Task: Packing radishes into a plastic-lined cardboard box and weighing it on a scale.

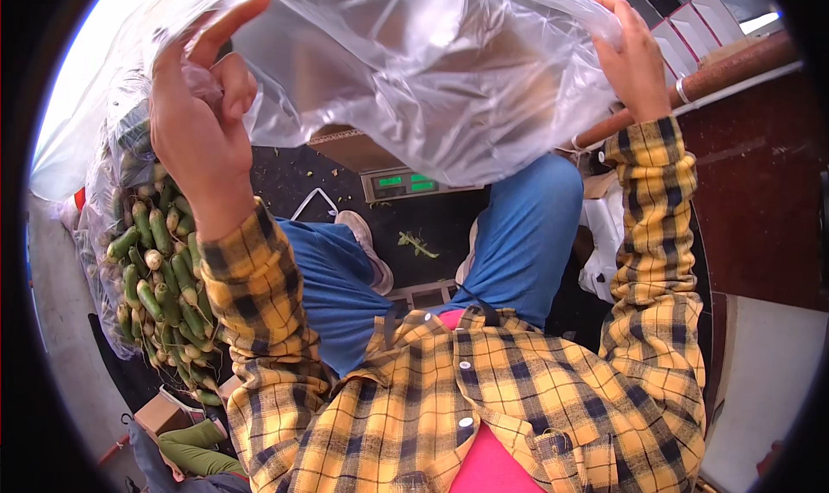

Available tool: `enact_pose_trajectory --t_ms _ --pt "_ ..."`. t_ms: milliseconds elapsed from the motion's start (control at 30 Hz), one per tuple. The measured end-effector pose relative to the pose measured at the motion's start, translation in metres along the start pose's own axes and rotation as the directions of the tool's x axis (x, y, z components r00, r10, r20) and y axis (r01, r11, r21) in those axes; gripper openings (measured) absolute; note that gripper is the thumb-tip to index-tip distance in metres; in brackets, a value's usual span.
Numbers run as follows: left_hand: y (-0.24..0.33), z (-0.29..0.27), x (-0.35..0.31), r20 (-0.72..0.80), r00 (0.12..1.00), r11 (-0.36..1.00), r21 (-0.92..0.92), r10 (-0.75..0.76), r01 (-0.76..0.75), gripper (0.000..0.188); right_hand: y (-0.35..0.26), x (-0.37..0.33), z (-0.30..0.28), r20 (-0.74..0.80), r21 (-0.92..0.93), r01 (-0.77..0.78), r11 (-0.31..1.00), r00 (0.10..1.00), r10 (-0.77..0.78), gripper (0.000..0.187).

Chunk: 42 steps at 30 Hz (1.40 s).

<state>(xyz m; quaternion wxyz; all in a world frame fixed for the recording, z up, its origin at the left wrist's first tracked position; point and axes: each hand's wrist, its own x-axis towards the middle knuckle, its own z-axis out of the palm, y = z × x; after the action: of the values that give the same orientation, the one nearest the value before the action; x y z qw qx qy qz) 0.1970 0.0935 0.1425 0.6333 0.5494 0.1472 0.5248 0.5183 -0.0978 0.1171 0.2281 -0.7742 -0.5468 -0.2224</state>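
A large clear plastic bag is stretched wide between my raised hands, sagging in the middle above my knees. My left hand grips the bag's left side, its lower fingers curled and one finger pointing out along the film. At the other end, my right hand pinches the bag's edge, with the thumb partly behind the plastic. Behind the film, a cardboard box is partly hidden. It sits at a weighing scale with green lit displays.
Many green radishes are heaped in clear plastic at the left. A leafy scrap lies on the dark floor between my feet. A brown pipe runs along the right. At the lower left, another person's green-clad limb shows beside a box.
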Motion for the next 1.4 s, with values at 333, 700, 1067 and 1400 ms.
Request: enact_pose_trajectory --t_ms 333,700,1067,1400 --pt "-0.083 -0.026 0.019 0.203 0.93 0.624 0.781 -0.308 0.036 0.041 -0.045 0.031 0.027 0.237 0.038 0.209 0.977 0.948 -0.212 0.046" --pt "-0.035 -0.021 0.048 0.556 0.632 0.802 0.569 -0.54 0.184 0.024 -0.146 0.076 0.07 0.398 0.775 0.056 0.629 0.73 -0.555 0.029" --pt "-0.116 -0.048 0.083 0.122 0.969 0.426 0.881 0.214 -0.205 0.02 -0.167 0.084 0.115 0.587 0.408 0.024 0.913 0.759 -0.282 0.029" --pt "-0.147 -0.054 0.092 -0.163 0.949 0.865 0.392 -0.27 0.313 0.02 -0.184 0.081 0.162 0.552 0.044 0.359 0.932 0.769 -0.322 0.016"
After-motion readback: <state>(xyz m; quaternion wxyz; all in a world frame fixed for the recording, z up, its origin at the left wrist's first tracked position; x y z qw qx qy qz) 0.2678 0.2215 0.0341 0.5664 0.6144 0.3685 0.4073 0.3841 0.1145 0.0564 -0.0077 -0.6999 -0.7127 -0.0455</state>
